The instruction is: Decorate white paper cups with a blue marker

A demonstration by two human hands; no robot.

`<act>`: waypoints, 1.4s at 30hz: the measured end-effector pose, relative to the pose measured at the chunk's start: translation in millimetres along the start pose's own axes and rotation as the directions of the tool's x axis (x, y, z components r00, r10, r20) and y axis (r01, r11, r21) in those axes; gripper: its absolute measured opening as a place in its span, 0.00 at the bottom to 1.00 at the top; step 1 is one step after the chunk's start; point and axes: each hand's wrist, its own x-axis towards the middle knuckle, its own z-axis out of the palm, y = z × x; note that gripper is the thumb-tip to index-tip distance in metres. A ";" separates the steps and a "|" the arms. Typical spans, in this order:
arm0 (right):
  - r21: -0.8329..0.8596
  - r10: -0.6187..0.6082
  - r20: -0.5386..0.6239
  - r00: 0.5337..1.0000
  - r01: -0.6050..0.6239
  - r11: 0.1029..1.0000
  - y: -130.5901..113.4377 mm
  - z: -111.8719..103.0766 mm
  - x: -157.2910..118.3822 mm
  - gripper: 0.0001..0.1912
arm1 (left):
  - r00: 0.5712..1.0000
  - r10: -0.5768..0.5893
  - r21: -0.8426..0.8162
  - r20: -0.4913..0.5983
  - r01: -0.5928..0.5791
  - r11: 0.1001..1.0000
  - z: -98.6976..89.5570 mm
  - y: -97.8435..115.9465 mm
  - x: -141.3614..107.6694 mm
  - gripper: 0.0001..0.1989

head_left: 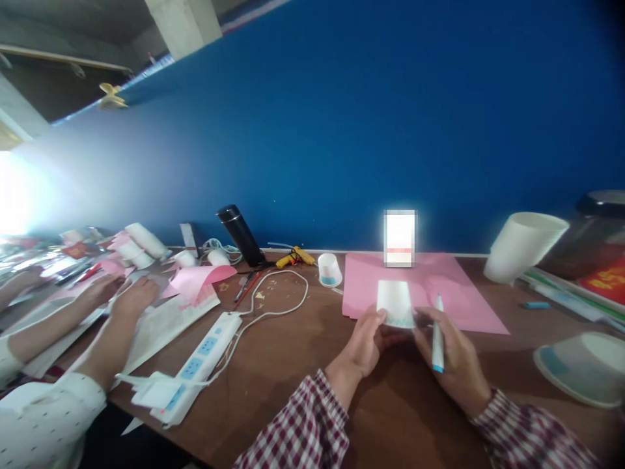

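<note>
A white paper cup with a faint bluish pattern along its lower edge is in front of me, above the near edge of the pink paper. My left hand grips the cup's lower left side between thumb and fingers. At its lower right, fingers of my right hand touch or nearly touch the cup. A white marker with a blue end is held in that same hand, pointing up and down. Beyond the cup, a bright blurred-out rectangle stands at the back of the pink sheet.
A power strip with a looping white cord lies left. Behind it are a black flask, a yellow glue gun and a small paper cup. Rightward are a blue cap, a white roll and a tub. Another person's hands work at far left.
</note>
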 end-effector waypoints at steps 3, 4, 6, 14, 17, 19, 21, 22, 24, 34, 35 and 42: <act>-0.014 -0.006 -0.005 1.000 0.006 1.000 1.1 -0.9 -0.1 0.13 | 1.000 -0.003 0.001 0.021 0.003 1.000 0.0 -0.2 1.0 0.22; -0.021 -0.008 -0.007 1.000 0.007 1.000 1.7 -1.0 -0.1 0.13 | 1.000 -0.005 0.000 0.026 0.005 1.000 0.1 -0.2 1.3 0.22; -0.038 -0.015 -0.019 1.000 0.014 0.999 3.1 -0.9 -0.2 0.13 | 0.999 -0.014 0.006 0.040 0.014 1.000 0.4 0.1 1.6 0.23; -0.084 -0.026 -0.008 1.000 0.025 0.996 6.0 -3.6 -1.0 0.18 | 0.998 -0.006 0.033 0.058 0.004 0.999 3.1 0.7 0.3 0.22; -0.074 0.003 -0.020 1.000 -0.004 0.997 6.4 -5.3 0.1 0.21 | 0.999 0.013 0.007 -0.029 -0.012 1.000 2.7 0.1 1.7 0.21; -0.061 0.033 -0.058 0.998 -0.037 0.997 5.5 -6.2 2.0 0.20 | 0.998 0.028 -0.012 -0.062 -0.029 1.000 2.2 -0.4 2.8 0.21; -0.062 0.047 -0.091 0.995 -0.053 0.997 3.0 -6.9 4.3 0.17 | 0.997 0.047 -0.014 -0.064 -0.048 0.999 1.8 -1.1 3.1 0.21; -0.064 0.050 -0.100 0.994 -0.057 0.996 1.2 -7.1 5.3 0.15 | 0.997 0.057 -0.009 -0.057 -0.057 0.998 1.8 -1.5 3.0 0.21; -0.060 0.057 -0.113 0.992 -0.065 0.996 -3.5 -7.5 6.4 0.15 | 0.996 0.070 0.003 -0.048 -0.070 0.998 1.9 -2.7 2.4 0.21; 0.074 0.030 -0.166 0.986 -0.018 0.997 -3.8 -15.2 0.5 0.14 | 0.995 0.043 -0.016 -0.085 -0.044 0.999 2.5 -0.6 -0.5 0.18; 0.090 0.022 -0.140 0.990 -0.009 0.996 -1.2 -16.5 0.6 0.14 | 0.996 0.035 -0.010 -0.087 -0.036 0.999 2.8 0.1 -0.9 0.18; 0.121 0.128 -0.180 0.975 -0.107 0.987 -5.6 -16.7 6.1 0.12 | 0.996 0.020 0.006 -0.087 -0.020 1.000 3.9 0.2 -2.0 0.20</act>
